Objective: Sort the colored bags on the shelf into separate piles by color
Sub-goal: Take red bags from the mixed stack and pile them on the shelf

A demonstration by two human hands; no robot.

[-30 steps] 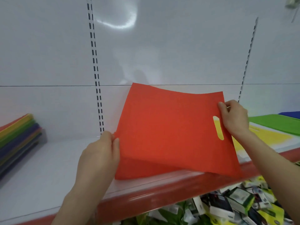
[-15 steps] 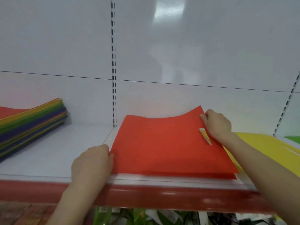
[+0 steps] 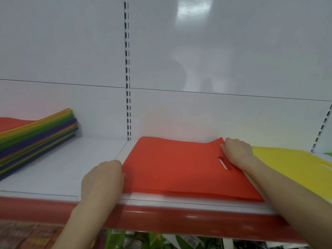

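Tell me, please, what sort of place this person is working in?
Most likely a shop: a white display shelf with a red front lip, a slotted upright strip on the back panel for adjustable shelves, and a mixed stack of coloured bags beside the red bags being sorted.
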